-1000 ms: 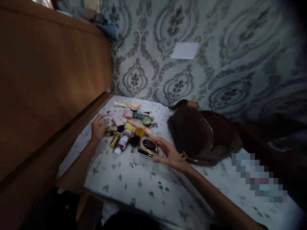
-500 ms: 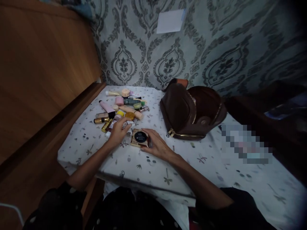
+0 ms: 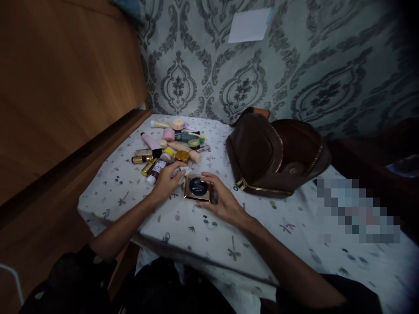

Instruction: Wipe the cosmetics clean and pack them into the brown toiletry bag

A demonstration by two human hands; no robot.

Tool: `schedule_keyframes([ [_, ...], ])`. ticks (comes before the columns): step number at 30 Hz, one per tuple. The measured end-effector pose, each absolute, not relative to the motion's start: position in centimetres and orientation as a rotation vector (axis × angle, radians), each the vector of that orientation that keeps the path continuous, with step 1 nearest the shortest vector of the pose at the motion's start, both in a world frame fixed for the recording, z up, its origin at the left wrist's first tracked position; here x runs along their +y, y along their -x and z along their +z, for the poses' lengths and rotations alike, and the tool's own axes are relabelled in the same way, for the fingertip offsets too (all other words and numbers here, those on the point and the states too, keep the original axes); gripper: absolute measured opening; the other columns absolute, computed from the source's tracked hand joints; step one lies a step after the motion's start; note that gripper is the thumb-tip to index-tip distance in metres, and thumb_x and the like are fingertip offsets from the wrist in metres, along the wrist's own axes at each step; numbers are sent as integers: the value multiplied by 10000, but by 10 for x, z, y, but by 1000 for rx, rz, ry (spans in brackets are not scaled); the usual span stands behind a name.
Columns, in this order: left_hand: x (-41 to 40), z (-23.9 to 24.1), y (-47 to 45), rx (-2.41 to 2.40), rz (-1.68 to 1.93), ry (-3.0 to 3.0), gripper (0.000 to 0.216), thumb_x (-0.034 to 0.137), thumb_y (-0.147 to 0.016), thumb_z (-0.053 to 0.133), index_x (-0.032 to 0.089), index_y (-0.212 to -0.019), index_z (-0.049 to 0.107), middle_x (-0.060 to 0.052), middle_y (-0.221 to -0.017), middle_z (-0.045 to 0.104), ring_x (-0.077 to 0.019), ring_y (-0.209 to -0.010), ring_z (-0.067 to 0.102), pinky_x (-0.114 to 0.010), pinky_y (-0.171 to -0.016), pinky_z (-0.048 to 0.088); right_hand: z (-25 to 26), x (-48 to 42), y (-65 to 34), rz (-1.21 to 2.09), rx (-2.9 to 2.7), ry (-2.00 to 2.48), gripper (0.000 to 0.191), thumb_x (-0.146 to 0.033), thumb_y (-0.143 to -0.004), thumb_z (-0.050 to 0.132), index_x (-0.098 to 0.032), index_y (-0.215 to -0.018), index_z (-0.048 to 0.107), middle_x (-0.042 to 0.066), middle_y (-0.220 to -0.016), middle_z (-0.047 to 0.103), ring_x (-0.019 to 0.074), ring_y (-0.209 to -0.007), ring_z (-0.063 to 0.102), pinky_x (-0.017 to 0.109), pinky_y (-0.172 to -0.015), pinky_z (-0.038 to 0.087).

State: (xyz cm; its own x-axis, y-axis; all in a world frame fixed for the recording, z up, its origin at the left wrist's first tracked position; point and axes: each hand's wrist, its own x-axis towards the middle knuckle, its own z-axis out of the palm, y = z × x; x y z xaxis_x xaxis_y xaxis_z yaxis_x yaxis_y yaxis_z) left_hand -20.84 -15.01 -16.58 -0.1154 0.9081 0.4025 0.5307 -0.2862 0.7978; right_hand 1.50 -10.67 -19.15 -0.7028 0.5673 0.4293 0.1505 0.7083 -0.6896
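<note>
A square gold compact [image 3: 197, 187] with a dark round lid lies on the white patterned cloth [image 3: 203, 235]. My right hand [image 3: 222, 200] curls round its right side and grips it. My left hand [image 3: 168, 181] is closed at the compact's left edge, fingers on a small white item [image 3: 182, 171] I cannot make out. Just behind the hands lies a heap of cosmetics [image 3: 170, 144]: tubes, small jars, a dark red bottle [image 3: 156, 169], gold lipstick cases.
An open brown zip bag [image 3: 275, 152] lies on its side to the right of the compact. A wooden panel [image 3: 65, 87] rises on the left. Patterned wallpaper [image 3: 294, 65] backs the cloth, with a white paper [image 3: 250, 25] stuck on it.
My left hand came from the far left of the heap to the compact's left edge. My right hand closed round the compact. The camera tilted down.
</note>
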Motion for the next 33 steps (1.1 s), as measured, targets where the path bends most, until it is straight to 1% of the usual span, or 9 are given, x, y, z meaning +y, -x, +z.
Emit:
schedule_keyframes([
  [7, -150, -174, 209, 1571, 1379, -1640, 207, 288, -816, 560, 174, -957, 660, -30, -934, 699, -214, -889, 625, -307, -819, 475, -183, -111, -14, 804, -2290, 654, 666, -438, -783, 746, -235, -1339, 440, 134, -1392, 515, 307, -1310, 492, 462, -1078, 419],
  [12, -155, -176, 211, 1525, 1293, -1665, 212, 325, -811, 571, 166, -926, 652, -22, -879, 676, -197, -808, 602, -288, -748, 466, -178, -113, -14, 792, -2267, 836, 576, -376, -804, 691, -226, -1311, 463, 100, -1281, 595, 279, -1165, 581, 420, -982, 472],
  [15, -160, -173, 212, 1510, 1188, -1711, 231, 342, -817, 565, 165, -934, 656, -19, -871, 677, -187, -778, 596, -272, -699, 451, -177, -112, -15, 742, -2271, 882, 551, -377, -808, 685, -221, -1297, 483, 99, -1256, 604, 281, -1158, 574, 419, -979, 466],
  [17, -163, -171, 213, 1496, 1158, -1734, 240, 347, -815, 570, 163, -942, 659, -23, -886, 682, -191, -795, 604, -274, -710, 453, -177, -112, -15, 672, -2278, 879, 533, -388, -815, 679, -212, -1285, 500, 111, -1252, 597, 292, -1183, 550, 428, -1000, 450],
  [20, -166, -169, 212, 1495, 1156, -1743, 242, 349, -814, 574, 162, -941, 663, -28, -896, 687, -196, -810, 611, -277, -726, 457, -179, -111, -16, 601, -2278, 943, 517, -420, -821, 678, -205, -1265, 524, 118, -1212, 600, 301, -1154, 553, 437, -993, 448],
  [25, -167, -169, 211, 1538, 1154, -1760, 222, 346, -808, 588, 170, -918, 668, -24, -873, 687, -196, -794, 611, -281, -721, 459, -183, -111, -15, 433, -2292, 1065, 601, -529, -787, 711, -224, -1279, 550, 118, -1154, 601, 324, -1111, 559, 471, -980, 441],
  [27, -166, -170, 210, 1556, 1171, -1771, 210, 337, -797, 600, 175, -913, 667, -23, -880, 692, -205, -826, 621, -291, -763, 462, -184, -112, -14, 359, -2340, 1076, 696, -604, -750, 723, -226, -1307, 547, 137, -1195, 588, 343, -1137, 547, 490, -982, 437],
  [30, -165, -171, 209, 1585, 1197, -1777, 207, 339, -798, 598, 178, -911, 658, -25, -891, 692, -212, -854, 622, -300, -787, 455, -184, -112, -17, 283, -2431, 1070, 867, -708, -675, 726, -228, -1367, 521, 175, -1343, 522, 383, -1248, 488, 538, -1021, 408],
  [33, -165, -171, 208, 1579, 1209, -1773, 213, 354, -804, 591, 175, -906, 645, -28, -887, 679, -212, -856, 611, -301, -783, 449, -180, -112, -23, 299, -2496, 1054, 910, -729, -682, 703, -227, -1411, 492, 192, -1460, 438, 391, -1345, 425, 554, -1054, 388],
])
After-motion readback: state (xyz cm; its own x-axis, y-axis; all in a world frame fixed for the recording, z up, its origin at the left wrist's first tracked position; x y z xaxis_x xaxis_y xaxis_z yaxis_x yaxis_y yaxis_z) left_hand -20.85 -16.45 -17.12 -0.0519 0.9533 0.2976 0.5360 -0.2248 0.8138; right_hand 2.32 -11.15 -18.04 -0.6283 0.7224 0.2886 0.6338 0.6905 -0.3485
